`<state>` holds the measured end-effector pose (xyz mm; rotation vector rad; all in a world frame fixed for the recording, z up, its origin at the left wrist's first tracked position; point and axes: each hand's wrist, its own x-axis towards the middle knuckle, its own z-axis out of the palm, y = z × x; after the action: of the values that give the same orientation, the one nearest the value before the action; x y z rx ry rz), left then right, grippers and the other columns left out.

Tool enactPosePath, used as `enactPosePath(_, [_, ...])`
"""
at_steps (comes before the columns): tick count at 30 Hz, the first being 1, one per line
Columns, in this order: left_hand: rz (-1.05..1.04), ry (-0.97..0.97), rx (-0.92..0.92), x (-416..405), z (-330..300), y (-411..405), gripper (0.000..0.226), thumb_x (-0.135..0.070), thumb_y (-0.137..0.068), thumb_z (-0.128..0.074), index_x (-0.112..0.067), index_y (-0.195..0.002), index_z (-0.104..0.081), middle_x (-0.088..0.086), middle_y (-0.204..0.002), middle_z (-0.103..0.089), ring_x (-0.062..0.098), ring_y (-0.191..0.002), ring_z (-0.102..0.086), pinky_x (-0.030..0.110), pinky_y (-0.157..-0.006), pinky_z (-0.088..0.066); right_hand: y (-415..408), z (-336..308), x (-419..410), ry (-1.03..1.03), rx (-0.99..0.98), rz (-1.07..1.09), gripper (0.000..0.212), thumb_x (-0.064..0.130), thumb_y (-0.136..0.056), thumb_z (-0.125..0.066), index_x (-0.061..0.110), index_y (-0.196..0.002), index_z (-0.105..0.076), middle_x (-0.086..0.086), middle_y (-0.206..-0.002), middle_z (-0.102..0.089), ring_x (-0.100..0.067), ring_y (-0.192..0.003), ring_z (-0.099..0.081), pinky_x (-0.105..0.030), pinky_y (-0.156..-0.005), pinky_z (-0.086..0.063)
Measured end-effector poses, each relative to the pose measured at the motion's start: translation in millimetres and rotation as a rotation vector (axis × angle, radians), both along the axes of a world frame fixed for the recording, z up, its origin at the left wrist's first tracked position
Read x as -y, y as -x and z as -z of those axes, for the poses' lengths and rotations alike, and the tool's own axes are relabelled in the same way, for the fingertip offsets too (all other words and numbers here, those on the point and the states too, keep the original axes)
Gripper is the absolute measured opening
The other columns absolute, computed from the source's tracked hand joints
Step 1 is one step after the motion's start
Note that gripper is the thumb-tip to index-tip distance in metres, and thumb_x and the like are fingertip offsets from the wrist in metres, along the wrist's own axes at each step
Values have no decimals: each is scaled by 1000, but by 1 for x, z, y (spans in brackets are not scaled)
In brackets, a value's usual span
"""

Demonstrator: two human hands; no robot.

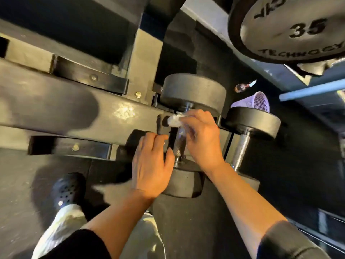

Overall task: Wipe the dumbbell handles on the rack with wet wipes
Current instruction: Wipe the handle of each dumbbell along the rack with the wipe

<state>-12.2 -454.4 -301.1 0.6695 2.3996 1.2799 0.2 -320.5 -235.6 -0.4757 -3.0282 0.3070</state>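
Note:
A black dumbbell (193,93) lies in the rack with its knurled chrome handle (179,144) running toward me. My right hand (202,136) grips a crumpled white wet wipe (174,120) and holds it against the far end of that handle. My left hand (151,161) rests with relaxed fingers on the rack beside the handle, its thumb near the handle's near end. A second dumbbell (253,121) with a bare chrome handle (240,150) lies just to the right.
The black rack beam (61,109) stretches off to the left. A large 35 weight plate (298,28) hangs at the upper right. A lilac mesh basket (258,101) and a small bottle (242,87) sit behind the dumbbells. My shoe (68,189) stands on the dark floor.

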Motion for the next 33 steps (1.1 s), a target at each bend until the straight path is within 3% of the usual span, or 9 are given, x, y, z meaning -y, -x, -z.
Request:
enactPosePath(5, [-18,-19,39,0,-1,-2,38,-28,-85,-40,-6,-109,-59,12,-101,-53,25,-91,-51,39,-72,-48,5,8,2,-244,298,-93,49,-10,-65,-63,-1,-113,-65,-14,-124,-61,-35,-104,-53,-35,-87,-47])
enactPosePath(11, [7,6,62,0,-3,-1,40,-27,-84,-39,-6,-111,-60,13,-103,-54,26,-95,-51,37,-78,-46,-3,7,7,-237,347,-130,48,10,-81,-32,1,-116,-64,-6,-119,-63,-31,-98,-51,-31,-85,-44])
enactPosePath(14, [16,17,70,0,-3,0,42,-28,-84,-37,-6,-111,-60,13,-104,-54,26,-95,-51,37,-79,-45,-7,10,6,-199,318,-146,33,-1,-79,-55,1,-110,-67,-4,-112,-66,-29,-92,-51,-25,-82,-38])
enactPosePath(17, [22,19,70,0,-5,0,41,-27,-84,-37,-5,-110,-60,13,-103,-54,26,-93,-50,37,-77,-44,-14,10,7,-114,339,-147,41,-6,-67,-75,2,-107,-70,-5,-109,-68,-28,-91,-52,-19,-79,-38])
enactPosePath(23, [26,7,64,0,-3,1,40,-29,-83,-39,-6,-108,-60,14,-99,-54,28,-89,-49,40,-72,-44,-35,-1,2,290,454,-47,45,-20,-71,-58,8,-102,-74,-2,-108,-70,-12,-90,-48,-16,-78,-41])
enactPosePath(25, [22,-2,55,0,-2,0,41,-27,-83,-38,-4,-108,-60,15,-98,-54,30,-88,-50,41,-70,-45,-41,-4,1,359,414,20,44,-20,-71,-56,9,-98,-75,-2,-105,-71,-4,-89,-46,-9,-77,-40])
enactPosePath(27, [19,-13,43,0,-1,0,40,-25,-83,-39,-3,-108,-61,16,-98,-54,30,-89,-50,41,-70,-45,-43,-8,0,257,262,56,40,-18,-72,-60,8,-99,-74,-2,-108,-69,-10,-95,-53,-9,-83,-42])
enactPosePath(30, [6,-34,39,0,0,-1,38,-24,-84,-40,-3,-108,-60,15,-98,-53,26,-90,-47,39,-70,-43,-39,-7,-8,59,27,118,31,-10,-77,-65,6,-103,-71,-8,-121,-62,-23,-109,-55,-16,-93,-42])
enactPosePath(33, [-9,-32,48,1,-3,-1,38,-26,-85,-39,-5,-108,-61,13,-99,-53,25,-91,-49,38,-71,-44,-31,1,-13,73,14,97,26,-9,-76,-66,2,-99,-70,-16,-119,-56,-24,-107,-55,-21,-89,-46])
